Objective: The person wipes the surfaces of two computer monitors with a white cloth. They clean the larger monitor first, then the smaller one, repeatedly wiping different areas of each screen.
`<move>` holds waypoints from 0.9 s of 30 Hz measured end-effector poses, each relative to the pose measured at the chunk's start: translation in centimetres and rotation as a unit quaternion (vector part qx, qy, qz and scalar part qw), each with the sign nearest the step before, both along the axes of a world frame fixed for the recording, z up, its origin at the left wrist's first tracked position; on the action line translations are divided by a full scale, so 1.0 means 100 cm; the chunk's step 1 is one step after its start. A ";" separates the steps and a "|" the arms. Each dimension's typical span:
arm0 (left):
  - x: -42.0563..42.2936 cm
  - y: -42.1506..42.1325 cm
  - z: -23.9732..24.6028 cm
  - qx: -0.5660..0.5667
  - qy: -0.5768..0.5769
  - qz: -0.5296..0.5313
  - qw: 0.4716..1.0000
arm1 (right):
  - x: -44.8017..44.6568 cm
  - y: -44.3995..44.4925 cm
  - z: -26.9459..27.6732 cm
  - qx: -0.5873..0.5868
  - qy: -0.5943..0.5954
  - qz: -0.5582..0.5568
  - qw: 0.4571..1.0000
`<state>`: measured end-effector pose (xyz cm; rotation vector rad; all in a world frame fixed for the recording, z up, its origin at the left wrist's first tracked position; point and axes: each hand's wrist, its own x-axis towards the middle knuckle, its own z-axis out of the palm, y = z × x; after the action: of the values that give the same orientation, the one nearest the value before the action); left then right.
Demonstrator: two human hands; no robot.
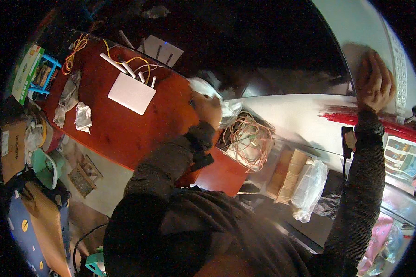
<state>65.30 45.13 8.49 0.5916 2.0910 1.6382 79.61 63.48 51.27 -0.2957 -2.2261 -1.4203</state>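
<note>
My left hand (208,108) is blurred over the far edge of the red-brown table. A crumpled white plastic bag (205,86) lies against its fingers; whether the fingers hold it cannot be made out. To the right of this hand sits a tangle of thin pinkish wire (251,142). My right hand (376,80) is raised at the far right, its bent fingers against a pale panel (362,26). A dark opening borders that panel. On the table (166,110) a white router (131,93) has yellow cable plugged in.
A second router (161,48) with dark antennas stands past the table's edge. Coiled yellow cable (74,52), crumpled wrapping (83,117) and a blue plastic basket (45,74) are at the left. Cardboard (289,176) and a clear plastic bag (308,187) lie right of the table.
</note>
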 end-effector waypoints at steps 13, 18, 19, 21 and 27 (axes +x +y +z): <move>-0.060 -0.058 0.123 0.252 -0.019 -0.119 0.960 | -0.007 -0.016 -0.002 -0.026 0.025 -0.002 0.999; -0.158 -0.016 0.225 0.385 0.084 0.159 0.905 | -0.010 -0.020 -0.001 -0.041 0.029 0.015 0.999; -0.166 -0.009 0.242 0.467 0.016 0.164 0.869 | -0.010 -0.020 -0.001 -0.044 0.030 0.015 0.998; -0.177 -0.002 0.269 0.542 -0.056 0.147 0.826 | -0.009 -0.020 0.000 -0.047 0.031 0.014 0.998; -0.142 0.003 0.302 0.349 0.238 0.117 0.899 | -0.009 -0.023 0.000 -0.052 0.030 -0.010 0.998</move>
<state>51.09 45.48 38.74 1.0869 1.8731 2.6358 78.71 61.18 51.26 -0.3926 -2.2579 -1.2908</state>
